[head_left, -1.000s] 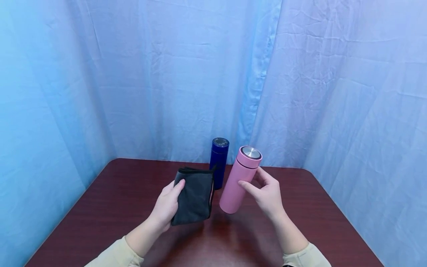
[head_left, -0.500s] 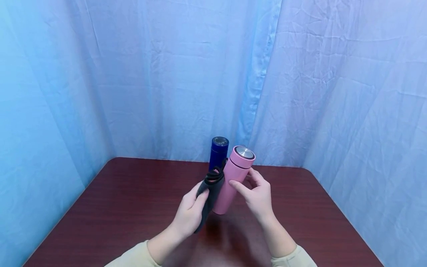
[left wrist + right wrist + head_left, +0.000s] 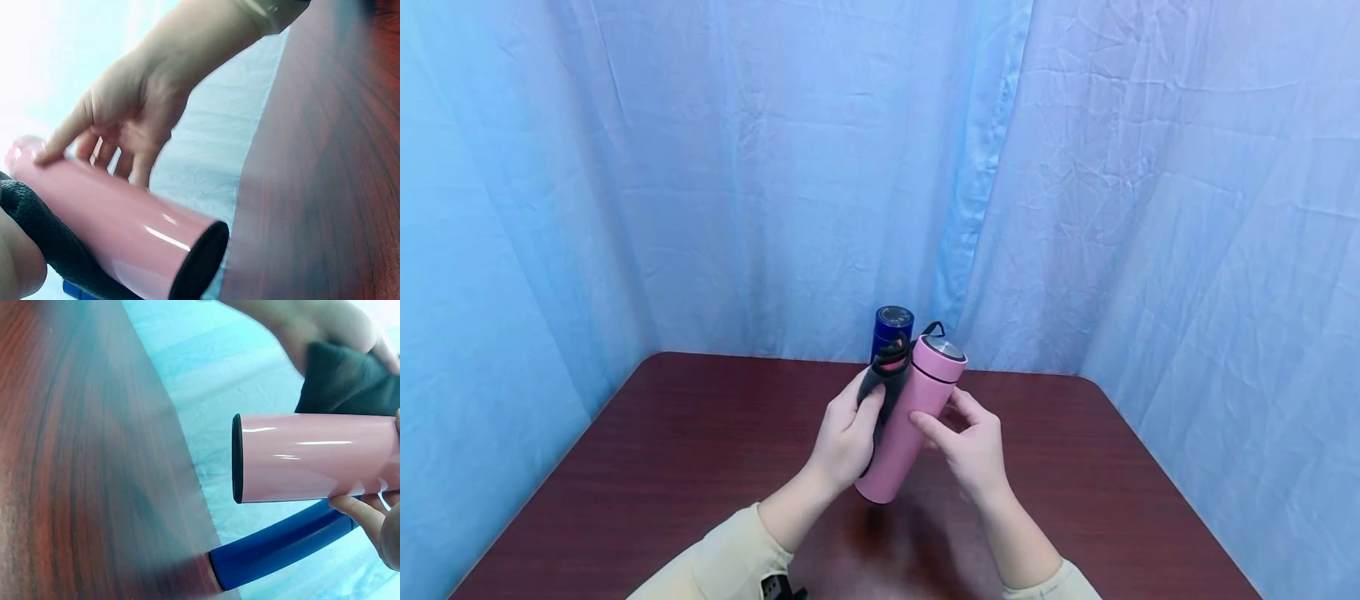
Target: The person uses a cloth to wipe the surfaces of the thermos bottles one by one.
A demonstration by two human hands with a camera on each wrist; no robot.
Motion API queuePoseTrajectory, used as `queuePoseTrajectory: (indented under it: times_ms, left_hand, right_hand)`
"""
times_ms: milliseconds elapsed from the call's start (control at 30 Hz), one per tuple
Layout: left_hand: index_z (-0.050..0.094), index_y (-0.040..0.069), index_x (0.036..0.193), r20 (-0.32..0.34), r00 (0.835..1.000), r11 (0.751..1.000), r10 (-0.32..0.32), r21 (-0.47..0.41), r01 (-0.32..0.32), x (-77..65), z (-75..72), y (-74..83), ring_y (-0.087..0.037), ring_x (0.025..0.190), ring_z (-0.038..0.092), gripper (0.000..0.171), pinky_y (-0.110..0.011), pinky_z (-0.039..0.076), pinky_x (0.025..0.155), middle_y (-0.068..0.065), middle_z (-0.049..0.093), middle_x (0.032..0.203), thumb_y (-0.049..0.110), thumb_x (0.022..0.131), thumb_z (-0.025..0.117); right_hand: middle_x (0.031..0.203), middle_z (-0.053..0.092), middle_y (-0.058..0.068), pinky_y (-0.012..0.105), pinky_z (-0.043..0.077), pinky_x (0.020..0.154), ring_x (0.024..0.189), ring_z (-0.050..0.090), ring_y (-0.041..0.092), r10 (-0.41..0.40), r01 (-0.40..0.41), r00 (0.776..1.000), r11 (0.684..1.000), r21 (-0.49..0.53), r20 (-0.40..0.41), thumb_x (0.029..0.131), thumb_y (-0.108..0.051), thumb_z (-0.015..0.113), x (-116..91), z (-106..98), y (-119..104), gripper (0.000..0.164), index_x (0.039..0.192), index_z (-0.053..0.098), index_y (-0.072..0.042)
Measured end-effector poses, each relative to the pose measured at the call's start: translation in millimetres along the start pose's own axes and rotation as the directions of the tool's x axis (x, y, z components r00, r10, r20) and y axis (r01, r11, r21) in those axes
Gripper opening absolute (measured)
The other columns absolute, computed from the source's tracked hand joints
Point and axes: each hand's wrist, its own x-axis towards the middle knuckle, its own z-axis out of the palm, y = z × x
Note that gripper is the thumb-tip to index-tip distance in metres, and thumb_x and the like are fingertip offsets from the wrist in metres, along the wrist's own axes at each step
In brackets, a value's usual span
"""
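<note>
My right hand (image 3: 976, 446) grips a pink thermos bottle (image 3: 902, 433) with a silver-topped lid, its thumb on the near side. The bottle leans to the right, raised over the table, and its black base shows in the right wrist view. A folded dark grey cloth (image 3: 889, 392) with black edging is pinched in my left hand (image 3: 848, 433), thumb on its near face. That cloth lies along the bottle's left side; in the left wrist view the cloth (image 3: 53, 244) runs down the pink wall. A black loop pokes up behind the lid.
Behind the hands, a dark blue thermos bottle (image 3: 891, 323) stands upright on the reddish-brown wooden table (image 3: 700, 433), partly hidden by the cloth and the pink bottle. Pale blue curtains (image 3: 820, 183) hang around the table's back and sides.
My left hand has moved right, turning the cloth from face-on to edge-on and up against the pink bottle. The right hand has brought the bottle a little left.
</note>
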Motion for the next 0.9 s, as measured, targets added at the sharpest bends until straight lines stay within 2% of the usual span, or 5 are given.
queuePoseTrajectory:
  times_ms: [167, 333, 500, 667, 900]
  left_hand:
    - [0.064, 0.008, 0.133, 0.012, 0.991, 0.991, -0.132, -0.018, 0.132, -0.6, -4.7, -14.2, -0.023, 0.103, 0.061, 0.032, -0.041, 0.050, 0.092, -0.007, 0.068, 0.115, 0.021, 0.111, 0.045]
    - [0.063, 0.012, 0.137, 0.035, 0.990, 0.990, -0.138, 0.033, 0.137, -15.5, -9.0, -26.0, -0.018, 0.113, 0.061, 0.032, -0.036, 0.048, 0.100, -0.002, 0.068, 0.125, 0.018, 0.110, 0.047]
    - [0.057, 0.012, 0.145, 0.073, 0.997, 0.995, 0.039, 0.090, -0.045, -25.8, -9.4, -24.6, -0.019, 0.131, 0.055, 0.038, -0.035, 0.042, 0.109, -0.001, 0.059, 0.142, 0.008, 0.108, 0.048]
    - [0.050, 0.008, 0.150, 0.105, 0.967, 0.953, 0.231, 0.178, -0.247, -25.6, -1.9, -12.4, -0.028, 0.140, 0.046, 0.045, -0.038, 0.037, 0.114, -0.009, 0.050, 0.152, 0.004, 0.105, 0.050]
    - [0.048, 0.007, 0.151, 0.102, 0.946, 0.926, 0.307, 0.197, -0.322, -6.7, 7.0, 0.2, -0.031, 0.143, 0.042, 0.046, -0.042, 0.035, 0.115, -0.011, 0.046, 0.155, 0.007, 0.105, 0.050]
  right_hand:
    - [0.109, 0.070, 0.017, 0.047, 0.061, 0.066, 0.091, 0.069, 0.031, -0.043, 0.042, 0.999, 0.999, 0.023, 0.007, 0.085, -0.003, 0.082, -0.5, -0.1, -10.4, 0.046, 0.129, 0.069, -0.009]
    - [0.110, 0.070, 0.017, 0.042, 0.061, 0.064, 0.090, 0.067, 0.028, -0.067, 0.068, 0.996, 0.997, 0.026, -0.053, 0.086, -0.004, 0.081, 5.2, -3.9, -18.7, 0.047, 0.131, 0.068, -0.007]
    - [0.110, 0.068, 0.019, 0.046, 0.061, 0.065, 0.087, 0.069, 0.026, -0.024, 0.036, 0.992, 0.995, 0.095, -0.125, 0.086, -0.004, 0.082, 11.3, -5.3, -16.9, 0.046, 0.131, 0.068, -0.006]
    - [0.112, 0.068, 0.018, 0.047, 0.061, 0.067, 0.089, 0.068, 0.029, -0.026, 0.035, 0.992, 0.997, 0.069, -0.125, 0.087, -0.008, 0.083, 9.9, -2.7, -9.8, 0.046, 0.131, 0.070, -0.011]
    - [0.108, 0.069, 0.019, 0.051, 0.060, 0.066, 0.086, 0.068, 0.026, -0.013, 0.025, 0.995, 0.992, 0.122, -0.102, 0.087, 0.000, 0.080, 5.4, 4.9, -6.1, 0.043, 0.128, 0.069, -0.004]
